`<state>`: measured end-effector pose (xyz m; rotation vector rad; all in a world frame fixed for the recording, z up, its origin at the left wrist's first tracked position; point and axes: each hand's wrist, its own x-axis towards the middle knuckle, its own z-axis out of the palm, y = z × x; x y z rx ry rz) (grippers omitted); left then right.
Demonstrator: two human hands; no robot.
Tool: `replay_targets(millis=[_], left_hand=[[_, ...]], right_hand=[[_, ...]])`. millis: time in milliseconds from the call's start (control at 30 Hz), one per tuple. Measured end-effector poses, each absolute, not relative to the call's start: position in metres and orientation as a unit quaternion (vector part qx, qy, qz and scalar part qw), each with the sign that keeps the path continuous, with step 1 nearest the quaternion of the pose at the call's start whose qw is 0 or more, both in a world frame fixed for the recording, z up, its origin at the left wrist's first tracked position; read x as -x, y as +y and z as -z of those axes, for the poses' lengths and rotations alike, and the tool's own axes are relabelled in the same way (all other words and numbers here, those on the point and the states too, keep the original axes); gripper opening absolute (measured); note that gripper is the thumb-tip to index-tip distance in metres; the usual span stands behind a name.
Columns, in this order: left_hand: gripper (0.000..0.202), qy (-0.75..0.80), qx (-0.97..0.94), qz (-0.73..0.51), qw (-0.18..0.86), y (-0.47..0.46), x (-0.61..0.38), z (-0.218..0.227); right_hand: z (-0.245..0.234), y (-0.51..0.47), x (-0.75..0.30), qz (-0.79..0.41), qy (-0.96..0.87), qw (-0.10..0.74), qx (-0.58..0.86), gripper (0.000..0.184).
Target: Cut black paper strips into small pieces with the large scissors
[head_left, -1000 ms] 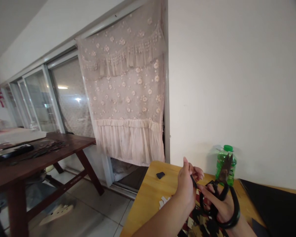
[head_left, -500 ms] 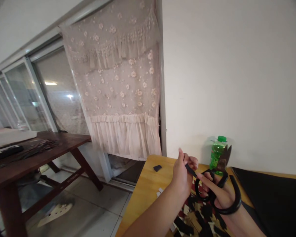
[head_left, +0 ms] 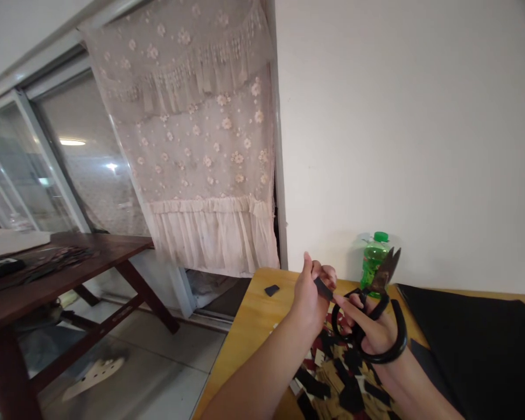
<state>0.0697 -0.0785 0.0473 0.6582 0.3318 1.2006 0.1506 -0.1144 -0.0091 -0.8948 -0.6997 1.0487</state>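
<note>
My left hand (head_left: pixel 308 294) is closed on a small black strip (head_left: pixel 323 288), its thumb pointing up. The strip's right end meets the fingertips of my right hand (head_left: pixel 367 321). Black-handled scissors (head_left: pixel 388 269) hang in my right hand, blades pointing up and away, the big handle loops around the fingers and the back of the hand. Below both hands lies a heap of cut scraps (head_left: pixel 332 373) in black, tan, red and white. A single dark piece (head_left: pixel 272 290) lies apart on the yellow wooden table (head_left: pixel 249 326), left of my left hand.
A green bottle (head_left: pixel 371 262) stands by the white wall, behind the scissors. Black sheet material (head_left: pixel 476 332) covers the table's right side. At left is a dark red table (head_left: pixel 83 268) with dark strips on it; a cream clog (head_left: pixel 94 376) shows near it. A lace curtain (head_left: pixel 201 151) hangs behind.
My view has turned slightly right, so everything sits further left. Both hands keep nearly the same hold on the black strip and the scissors.
</note>
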Motion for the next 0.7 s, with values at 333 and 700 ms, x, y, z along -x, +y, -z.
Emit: replay_targets(millis=[333,700], left_hand=[[0.058,0.169,-0.407,-0.563,0.699,-0.084,-0.073,-0.043],[0.027,0.286,-0.701,-0.529,0.382,-0.085,-0.028,-0.076]], right_hand=[[0.016,-0.114,-0.150,-0.479,-0.333,0.707,0.399,0.059],[-0.037,-0.135,-0.190,-0.296,-0.465,0.701,0.453,0.058]])
